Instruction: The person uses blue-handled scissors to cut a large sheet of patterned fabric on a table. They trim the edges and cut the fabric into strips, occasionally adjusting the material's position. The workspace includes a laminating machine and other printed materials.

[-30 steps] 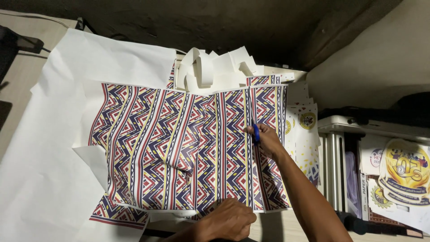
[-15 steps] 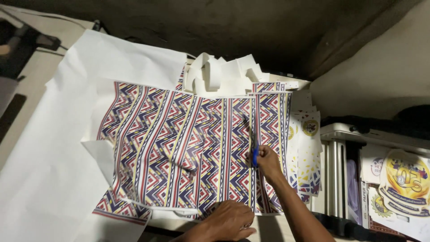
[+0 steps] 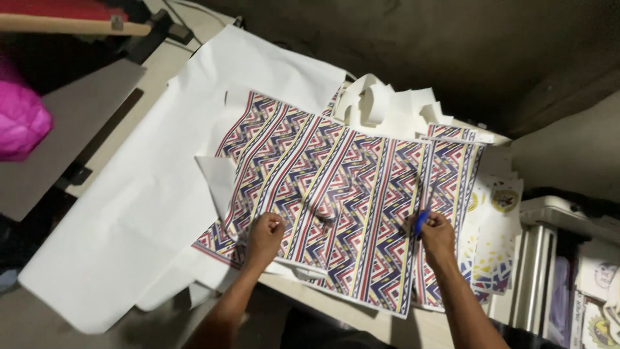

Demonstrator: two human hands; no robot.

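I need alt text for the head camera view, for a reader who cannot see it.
Two hands work on a zigzag-patterned printed sheet lying on white paper: the left hand presses its near edge, and the right hand holds a blue tool against it.

Pink bundle, wooden bar, white paper scraps, printed sticker sheets.

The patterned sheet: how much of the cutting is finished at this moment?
Done: white offcuts lie piled behind the patterned sheet. In hand: the right hand holds a blue tool on a line near the right edge, while the left hand presses the sheet flat. Left: the wide striped part looks uncut.
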